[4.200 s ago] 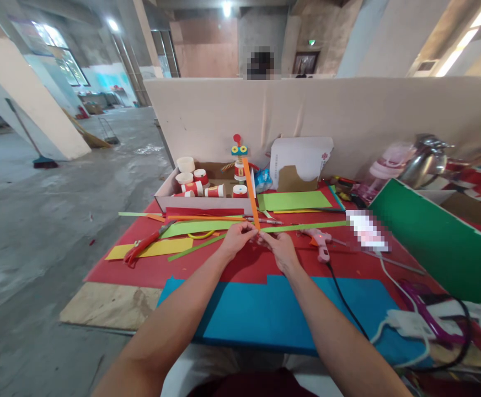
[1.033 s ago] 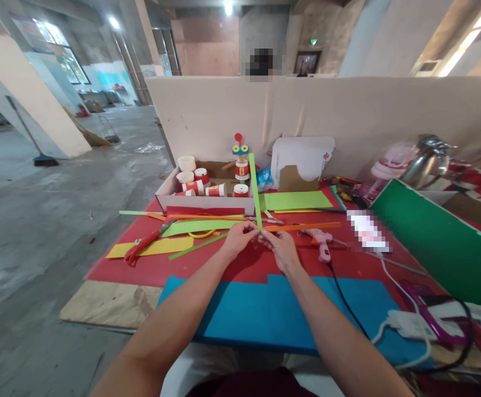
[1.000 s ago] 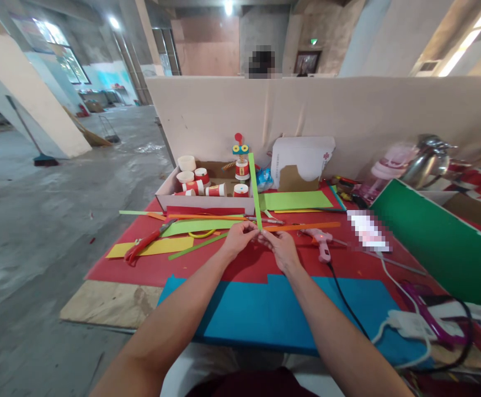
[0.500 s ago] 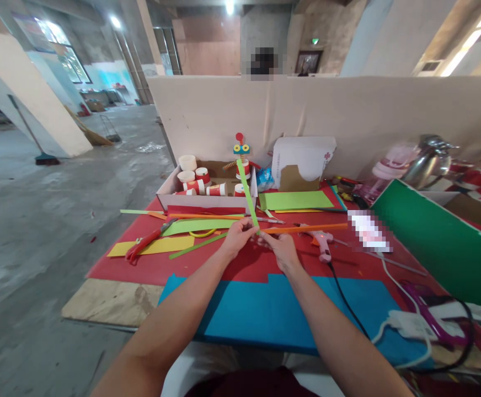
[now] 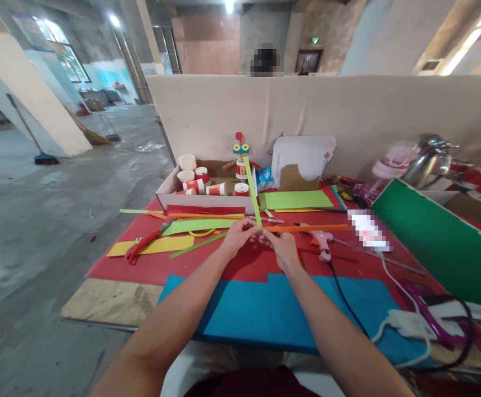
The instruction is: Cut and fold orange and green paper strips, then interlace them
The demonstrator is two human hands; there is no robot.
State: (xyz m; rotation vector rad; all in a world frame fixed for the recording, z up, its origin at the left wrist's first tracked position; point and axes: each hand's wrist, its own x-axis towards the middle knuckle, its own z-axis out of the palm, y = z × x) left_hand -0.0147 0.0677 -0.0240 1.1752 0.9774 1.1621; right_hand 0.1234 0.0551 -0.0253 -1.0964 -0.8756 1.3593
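My left hand [image 5: 240, 234] and my right hand [image 5: 282, 247] meet over the red tabletop, fingers pinched at the corner where two paper strips come together. From that corner a light green paper strip [image 5: 252, 190] rises away from me. An orange paper strip [image 5: 315, 227] runs off to the right, passing above the pink glue gun [image 5: 324, 242]. My fingers cover the joint itself. Another green strip [image 5: 197, 246] lies left of my left hand. Beside it are a yellow paper piece [image 5: 153, 246] and red-handled pliers [image 5: 143, 245].
A shallow box [image 5: 203, 203] of paper cups stands at the back, near a small cup figure [image 5: 241, 149]. Light green sheets [image 5: 296, 199] lie right of it. A green box [image 5: 443, 248], a power strip [image 5: 412, 324] and cables take up the right side. Blue sheets [image 5: 240, 309] line the near edge.
The upright green strip has swung slightly to the right, and its far end is a little more to the right. Both hands stay pinched at the same spot.
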